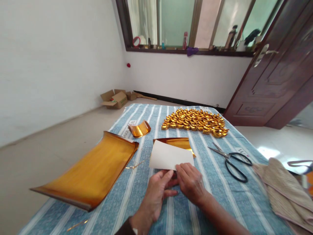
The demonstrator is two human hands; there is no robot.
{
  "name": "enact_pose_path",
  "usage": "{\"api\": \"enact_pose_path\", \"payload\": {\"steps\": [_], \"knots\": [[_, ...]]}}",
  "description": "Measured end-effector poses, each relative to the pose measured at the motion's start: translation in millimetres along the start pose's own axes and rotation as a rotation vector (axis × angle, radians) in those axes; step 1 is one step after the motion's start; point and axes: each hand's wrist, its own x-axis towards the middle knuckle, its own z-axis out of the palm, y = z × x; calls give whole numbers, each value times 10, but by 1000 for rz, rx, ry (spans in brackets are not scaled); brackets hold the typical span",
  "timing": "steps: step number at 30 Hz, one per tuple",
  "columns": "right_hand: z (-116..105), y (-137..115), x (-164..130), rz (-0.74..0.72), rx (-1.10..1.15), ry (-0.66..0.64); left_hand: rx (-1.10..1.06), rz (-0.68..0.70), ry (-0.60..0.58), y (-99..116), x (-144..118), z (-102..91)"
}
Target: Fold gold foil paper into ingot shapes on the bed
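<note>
Gold-foil sheet [171, 153] under two hands [176, 186]

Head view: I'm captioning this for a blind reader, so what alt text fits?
Two hands, left hand and right hand, press the near edge of a folded gold foil sheet, white side up, on a blue striped cloth. A larger foil sheet lies left, scissors right, folded gold ingots behind.

1. The left hand [156, 192] is bare, with no ring or glove showing.
2. A dark brown sleeve cuff [126, 229] sits at the left wrist, with a sliver of white at its edge.
3. The right hand [192, 182] is bare, and its forearm [225, 222] is uncovered to the frame's edge.
</note>
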Motion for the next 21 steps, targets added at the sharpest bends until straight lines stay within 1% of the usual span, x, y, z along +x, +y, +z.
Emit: {"api": "enact_pose_path", "payload": {"steps": [1,2,3,5,6,8,9,11,13,14,16,18,19,21], "knots": [[-14,-53,-9,-8,36,-25,-115,-39,28,-4,32,20],[-31,-95,-18,-10,81,-54,-186,-43,65,-10,63,30],[-52,-121,-26,-6,134,-78,-211,-30,115,-17,88,30],[-107,-109,-22,40,248,-82,-147,4,182,-29,112,7],[-142,-66,-4,87,302,-64,-74,26,184,-26,107,-12],[-223,88,72,246,390,-10,112,97,144,11,68,-50],[-269,190,130,348,437,-18,205,148,105,50,38,-63],[-366,411,267,577,551,-99,346,254,-1,165,-31,-68],[-453,610,397,781,781,-260,409,327,-127,317,-98,-44],[-486,692,446,820,921,-369,444,368,-192,399,-127,-24],[-525,814,494,821,1101,-555,565,487,-324,559,-174,22],[-533,892,477,772,1221,-678,694,651,-472,694,-206,61],[-531,920,448,744,1268,-706,755,718,-546,744,-216,74],[-534,960,371,701,1334,-681,847,821,-623,803,-223,82]]}}
